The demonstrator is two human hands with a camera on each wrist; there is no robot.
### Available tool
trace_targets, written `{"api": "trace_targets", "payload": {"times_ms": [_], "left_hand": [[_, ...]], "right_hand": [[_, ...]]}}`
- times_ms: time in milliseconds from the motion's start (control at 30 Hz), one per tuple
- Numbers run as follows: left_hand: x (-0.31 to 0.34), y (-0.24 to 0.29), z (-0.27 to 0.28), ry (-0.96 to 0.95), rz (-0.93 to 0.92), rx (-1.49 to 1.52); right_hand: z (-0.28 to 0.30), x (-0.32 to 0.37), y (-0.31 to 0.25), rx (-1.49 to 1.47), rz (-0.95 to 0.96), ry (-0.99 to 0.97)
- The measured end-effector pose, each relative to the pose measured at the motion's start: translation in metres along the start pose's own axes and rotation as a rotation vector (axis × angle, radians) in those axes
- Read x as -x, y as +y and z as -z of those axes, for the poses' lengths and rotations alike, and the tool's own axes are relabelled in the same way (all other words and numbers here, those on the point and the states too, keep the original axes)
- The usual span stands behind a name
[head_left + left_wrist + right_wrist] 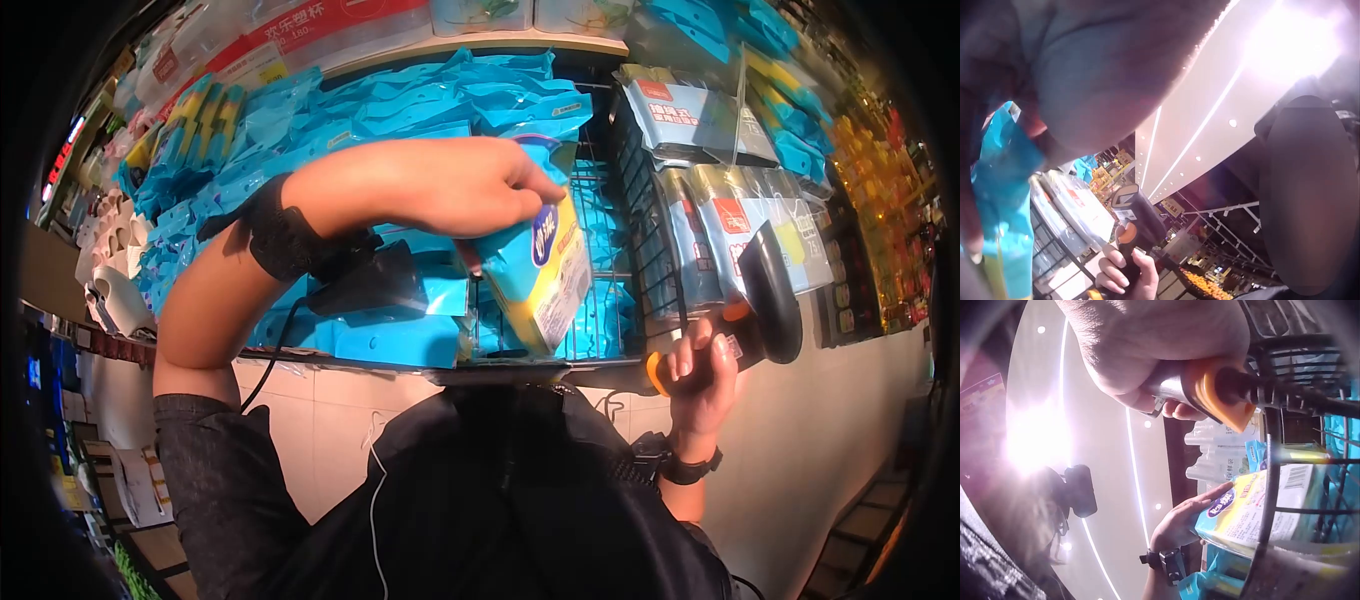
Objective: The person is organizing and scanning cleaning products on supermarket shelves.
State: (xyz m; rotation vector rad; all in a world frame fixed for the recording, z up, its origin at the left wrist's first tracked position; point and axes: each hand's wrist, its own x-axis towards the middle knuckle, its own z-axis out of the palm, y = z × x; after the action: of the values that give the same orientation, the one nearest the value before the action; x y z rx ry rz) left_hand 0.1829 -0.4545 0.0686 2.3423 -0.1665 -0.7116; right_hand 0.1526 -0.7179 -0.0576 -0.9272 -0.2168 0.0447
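Note:
My left hand (465, 185) grips a blue, yellow and white packet (550, 265) by its upper end. The packet hangs tilted over a black wire basket. In the right wrist view the packet (1244, 509) turns a printed barcode side outward, and the left hand (1175, 525) lies along its edge. My right hand (705, 385) has its fingers curled round the handle of a black and orange handheld barcode scanner (770, 300). The scanner stands to the right of the packet, apart from it. From the left wrist view, the right hand (1125, 272) and the scanner (1141, 219) show beyond the basket's edge.
Many blue packets (400, 100) fill the shelf bin ahead and to the left. Wire dividers (640, 220) stand right of the held packet. Beyond them lie clear-wrapped white packs (715, 225). A cable (1297, 394) runs from the scanner handle past the wires.

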Motion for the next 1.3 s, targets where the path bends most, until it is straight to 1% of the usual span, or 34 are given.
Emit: {"api": "trace_targets", "payload": {"times_ms": [33,67,133,167,200,267,300,333,400,433,467,533,567,667,700,733,800,833,900,933,1000,1033,1067,1167,1200,1233,1300], "left_hand": [[0.002,0.006,0.002,-0.081,0.105,-0.079],[-0.001,0.002,0.002,-0.168,0.1,-0.152],[0.004,-0.003,0.004,-0.325,-0.052,-0.269],[0.004,-0.005,0.007,-0.428,-0.1,-0.316],[0.007,-0.004,0.005,-0.363,-0.254,-0.485],[0.007,-0.004,-0.006,-0.167,-0.225,-0.653],[0.007,-0.008,-0.014,-0.033,-0.245,-0.697],[0.008,-0.03,-0.022,0.219,-0.536,-0.641],[0.002,-0.008,-0.031,0.276,-0.431,-0.829],[-0.002,-0.011,-0.035,0.374,-0.491,-0.891],[-0.003,-0.009,-0.034,0.372,-0.49,-0.888],[-0.002,-0.004,-0.028,0.459,-0.433,-0.932],[-0.002,0.0,-0.023,0.468,-0.373,-0.918],[-0.007,-0.007,-0.005,0.662,-0.38,-0.953],[-0.015,-0.012,0.0,0.674,-0.34,-1.001],[-0.024,-0.021,0.002,0.675,-0.338,-0.998],[-0.041,-0.034,0.006,0.764,-0.2,-1.088],[-0.047,-0.037,0.011,0.764,-0.199,-1.086],[-0.058,-0.039,0.018,0.795,-0.106,-1.085],[-0.065,-0.044,0.022,0.795,-0.105,-1.083],[-0.071,-0.048,0.025,0.868,-0.15,-1.039],[-0.074,-0.05,0.027,0.814,-0.104,-1.021],[-0.074,-0.049,0.027,0.817,-0.099,-1.023],[-0.074,-0.05,0.026,0.847,-0.164,-0.961],[-0.069,-0.048,0.024,0.888,-0.241,-0.963],[-0.066,-0.042,0.023,0.836,-0.179,-0.931],[-0.063,-0.036,0.021,0.823,-0.208,-0.928]], "right_hand": [[0.001,0.0,0.001,0.088,0.017,-0.028],[0.002,0.001,0.003,0.176,0.033,-0.055],[0.002,0.0,0.006,0.169,0.045,-0.066],[0.001,0.0,0.006,0.156,0.056,-0.051],[0.0,0.0,0.007,0.142,0.067,-0.035],[0.001,-0.001,0.01,0.132,0.076,0.001],[-0.001,-0.001,0.01,0.135,0.091,0.007],[-0.002,-0.002,0.01,0.138,0.105,0.012],[-0.001,-0.003,0.011,0.165,0.119,-0.006],[0.0,-0.003,0.012,0.191,0.137,-0.024],[-0.001,-0.003,0.012,0.192,0.134,-0.023],[-0.002,-0.004,0.01,0.14,0.121,0.006],[-0.002,-0.004,0.01,0.06,0.127,0.026],[-0.002,-0.005,0.011,0.06,0.143,0.004],[-0.002,-0.004,0.011,0.063,0.141,0.003],[-0.001,-0.004,0.011,0.085,0.147,0.005],[-0.001,-0.004,0.011,0.108,0.152,0.007],[-0.001,-0.004,0.011,0.107,0.151,0.006],[-0.002,-0.004,0.011,0.106,0.149,0.005],[-0.002,-0.004,0.011,0.108,0.154,0.009],[-0.002,-0.004,0.01,0.111,0.157,0.008],[-0.002,-0.004,0.01,0.118,0.154,0.018],[-0.002,-0.003,0.011,0.123,0.151,0.027],[-0.004,-0.001,0.011,0.118,0.14,0.029],[-0.003,-0.001,0.012,0.118,0.151,0.031],[-0.001,-0.002,0.014,0.118,0.172,0.006],[0.003,-0.003,0.016,0.128,0.199,-0.016]]}}
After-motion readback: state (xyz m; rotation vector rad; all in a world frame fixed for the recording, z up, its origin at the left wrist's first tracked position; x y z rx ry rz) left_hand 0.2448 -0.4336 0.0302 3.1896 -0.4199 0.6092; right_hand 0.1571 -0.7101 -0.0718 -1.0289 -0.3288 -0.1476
